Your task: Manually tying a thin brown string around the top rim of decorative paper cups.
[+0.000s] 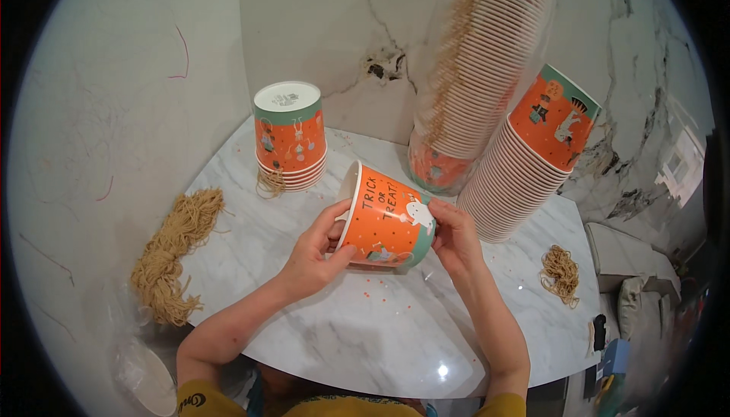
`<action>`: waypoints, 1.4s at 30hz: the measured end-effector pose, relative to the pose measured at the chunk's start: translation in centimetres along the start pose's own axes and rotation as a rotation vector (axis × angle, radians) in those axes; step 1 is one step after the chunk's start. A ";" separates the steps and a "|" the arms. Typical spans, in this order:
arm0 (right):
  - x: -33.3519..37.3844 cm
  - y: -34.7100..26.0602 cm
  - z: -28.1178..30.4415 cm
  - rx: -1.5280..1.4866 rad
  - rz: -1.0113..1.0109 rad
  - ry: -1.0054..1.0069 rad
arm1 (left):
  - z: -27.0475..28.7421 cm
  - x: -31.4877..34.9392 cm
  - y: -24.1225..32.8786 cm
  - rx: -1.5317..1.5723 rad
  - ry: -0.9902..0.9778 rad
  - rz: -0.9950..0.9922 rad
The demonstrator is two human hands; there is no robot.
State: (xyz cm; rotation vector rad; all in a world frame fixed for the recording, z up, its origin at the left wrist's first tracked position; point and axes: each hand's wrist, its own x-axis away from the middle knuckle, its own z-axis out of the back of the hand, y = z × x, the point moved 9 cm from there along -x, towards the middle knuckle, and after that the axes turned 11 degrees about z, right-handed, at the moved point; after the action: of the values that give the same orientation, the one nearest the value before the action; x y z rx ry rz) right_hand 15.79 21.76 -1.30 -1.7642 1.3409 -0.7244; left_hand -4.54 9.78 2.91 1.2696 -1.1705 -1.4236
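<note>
An orange paper bucket [388, 223] with a green base band and a white ghost print lies tilted between my two hands, above the middle of the table. Its white-rimmed mouth faces left. My left hand [315, 253] grips it at the rim, with the thumb outside and some fingers hidden at the opening. At the green base end, my right hand [455, 238] holds it with thumb and fingers. A short upside-down stack of matching buckets [290, 139] stands beyond my left hand, with some tan string [271, 183] against its lower rims.
A tall plastic-wrapped bucket stack [479, 67] and a leaning bucket stack [513, 177] stand at the back right. A tan string bundle [179, 253] lies at the table's left edge, a smaller string heap [561, 274] at the right. Small orange bits dot the marble table [365, 341].
</note>
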 end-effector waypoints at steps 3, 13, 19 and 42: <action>0.5 -0.2 -1.0 0.054 0.015 0.025 | 0.6 -0.3 0.1 0.070 0.018 0.005; 3.0 -2.9 -6.4 0.425 0.405 -0.275 | 3.4 -1.0 0.5 0.373 0.182 0.030; 2.4 -1.9 -4.9 0.314 0.233 -0.172 | 2.8 -0.9 0.0 0.324 0.155 0.053; 0.4 -1.0 -1.1 0.048 0.060 0.021 | 1.2 -0.4 -1.1 0.063 0.065 0.072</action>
State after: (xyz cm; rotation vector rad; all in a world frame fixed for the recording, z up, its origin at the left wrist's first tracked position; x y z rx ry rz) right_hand 15.45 21.23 0.10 -1.6753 1.3737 -0.7380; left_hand -5.68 10.45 1.94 1.2948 -1.2128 -1.2932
